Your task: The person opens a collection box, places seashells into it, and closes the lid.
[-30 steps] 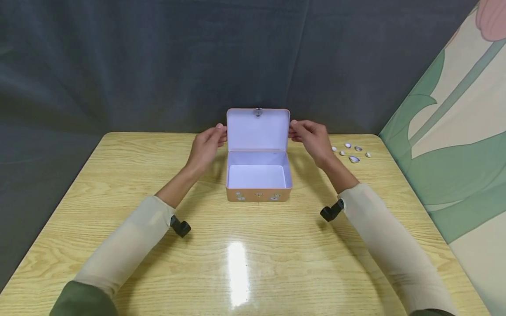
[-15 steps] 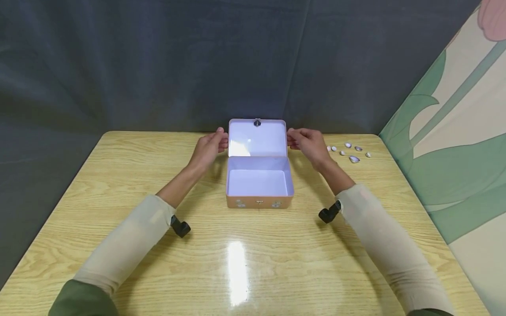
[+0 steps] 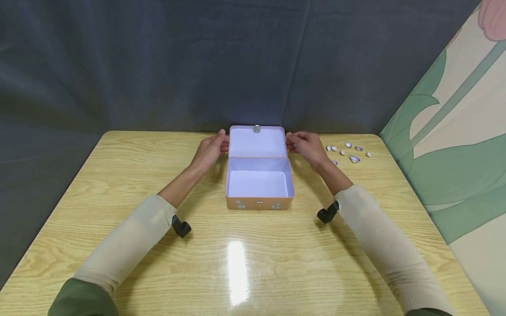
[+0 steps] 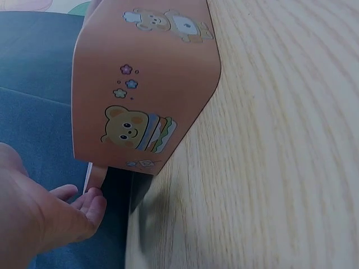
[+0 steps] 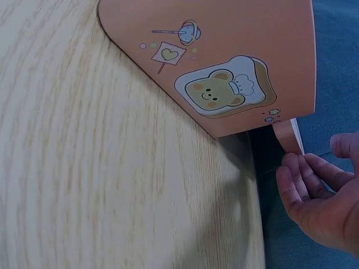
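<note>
An orange tin box [image 3: 249, 204] with a pale lilac inside stands near the far edge of the table, its hinged lid [image 3: 257, 142] tipped back. Cartoon bears decorate its sides in both wrist views. My left hand [image 3: 209, 151] is at the lid's left edge, fingertips touching it and thumb held apart. On the opposite side, my right hand [image 3: 310, 147] touches the lid's right edge with its fingertips, the thumb also apart in the right wrist view. A metal clasp [image 3: 257, 129] sits at the top of the lid. Nothing lies inside the box.
Several small seashells [image 3: 354, 159] lie on the wooden table [image 3: 158, 245] to the right of the box. A dark curtain [image 3: 189, 66] hangs behind the far edge. A floral-patterned cloth [image 3: 466, 175] stands along the right side.
The lid has tipped farther back, its top edge dropping with both hands alongside. The box has shifted slightly toward me. More shells show beside the right hand.
</note>
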